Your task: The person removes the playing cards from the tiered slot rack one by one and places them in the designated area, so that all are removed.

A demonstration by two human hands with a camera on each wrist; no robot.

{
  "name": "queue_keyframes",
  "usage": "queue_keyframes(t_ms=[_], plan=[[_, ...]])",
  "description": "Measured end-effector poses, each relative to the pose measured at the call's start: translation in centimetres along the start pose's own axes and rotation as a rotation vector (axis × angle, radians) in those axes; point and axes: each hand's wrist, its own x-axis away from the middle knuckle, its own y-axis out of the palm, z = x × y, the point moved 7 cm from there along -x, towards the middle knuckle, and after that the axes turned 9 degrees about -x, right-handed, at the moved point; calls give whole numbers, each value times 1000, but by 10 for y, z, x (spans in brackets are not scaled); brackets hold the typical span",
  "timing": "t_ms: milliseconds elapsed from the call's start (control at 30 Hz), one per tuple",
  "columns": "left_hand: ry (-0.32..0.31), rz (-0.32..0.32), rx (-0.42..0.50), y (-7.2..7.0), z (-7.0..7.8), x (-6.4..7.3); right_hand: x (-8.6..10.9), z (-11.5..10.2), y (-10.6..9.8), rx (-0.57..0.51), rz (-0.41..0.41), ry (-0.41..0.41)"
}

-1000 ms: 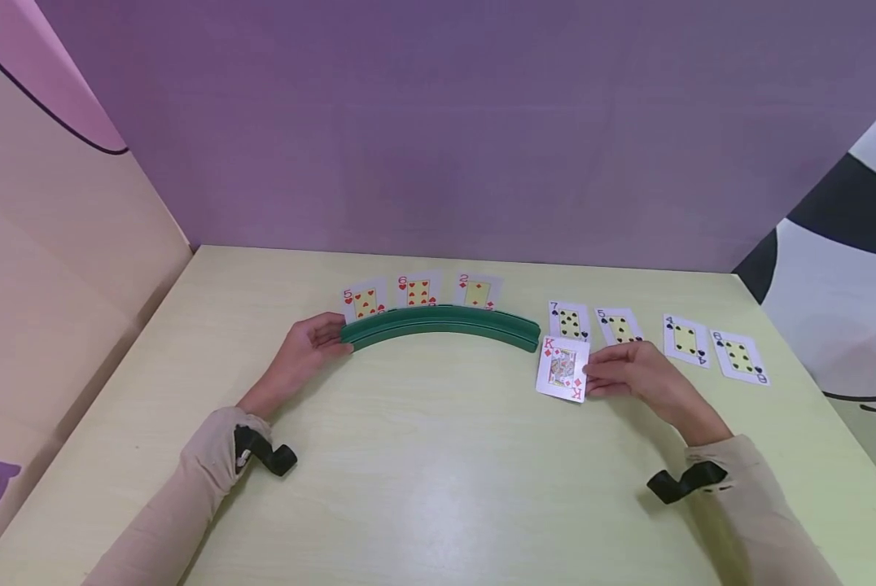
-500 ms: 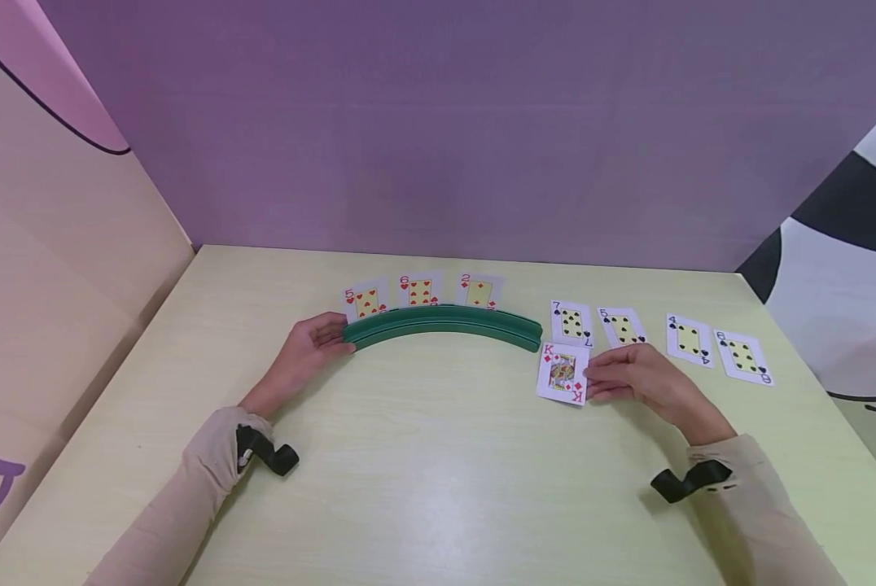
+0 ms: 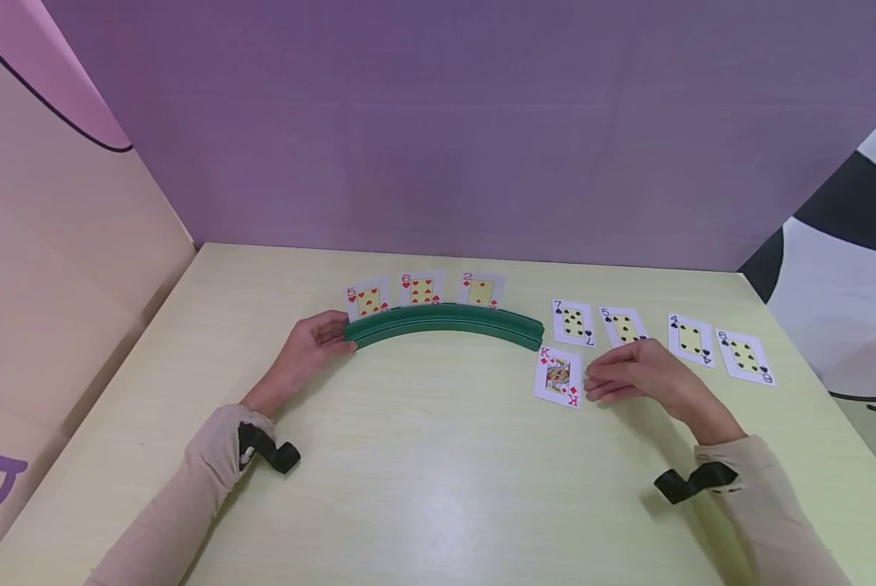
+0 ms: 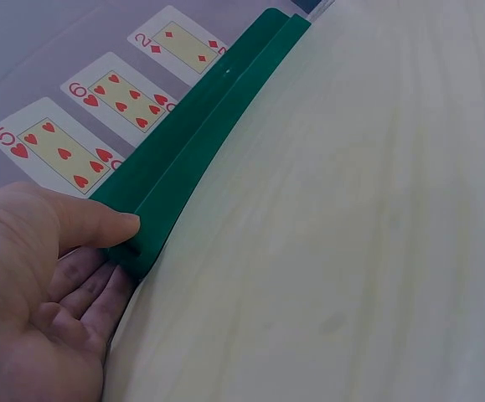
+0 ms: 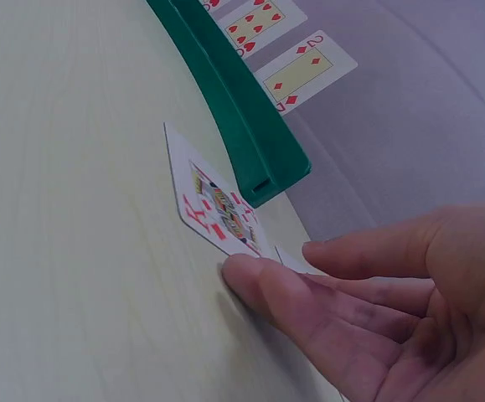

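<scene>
A curved green card holder (image 3: 445, 319) stands on the table. Its slot holds the five of hearts (image 4: 58, 146), six of hearts (image 4: 121, 99) and two of diamonds (image 4: 178, 46) upright. My left hand (image 3: 309, 352) grips the holder's left end, thumb in front and fingers partly hidden behind it. Just right of the holder's other end is the king of diamonds (image 3: 558, 378), face up. Beside its right edge is my right hand (image 3: 646, 378), thumb and fingers parted in the right wrist view (image 5: 368, 310). Fingertips lie close to the card; whether they touch it I cannot tell.
Face up behind the right hand lie the seven of spades (image 3: 573, 323), five of spades (image 3: 621, 325), four of spades (image 3: 690, 339) and six of spades (image 3: 744, 356). A purple wall (image 3: 438, 130) borders the back of the pale table (image 3: 423, 488).
The king of diamonds has come slightly toward me, off the seven of spades, and my right fingers have let go of it. My left hand keeps its grip on the holder.
</scene>
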Motion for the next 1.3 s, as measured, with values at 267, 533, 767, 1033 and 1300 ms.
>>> queue_keyframes(t_ms=[267,533,767,1033,1300], plan=[[4,-9,21,1,1,0,4,-4,0,28,-9,7],[6,-2,31,1,0,0,5,-9,2,45,-22,-5],[14,-2,32,-1,0,0,4,-12,5,59,-34,-14],[5,1,26,-2,-1,1,2,-20,10,88,-14,-28],[2,-8,16,0,0,1,0,-45,14,135,38,-63]])
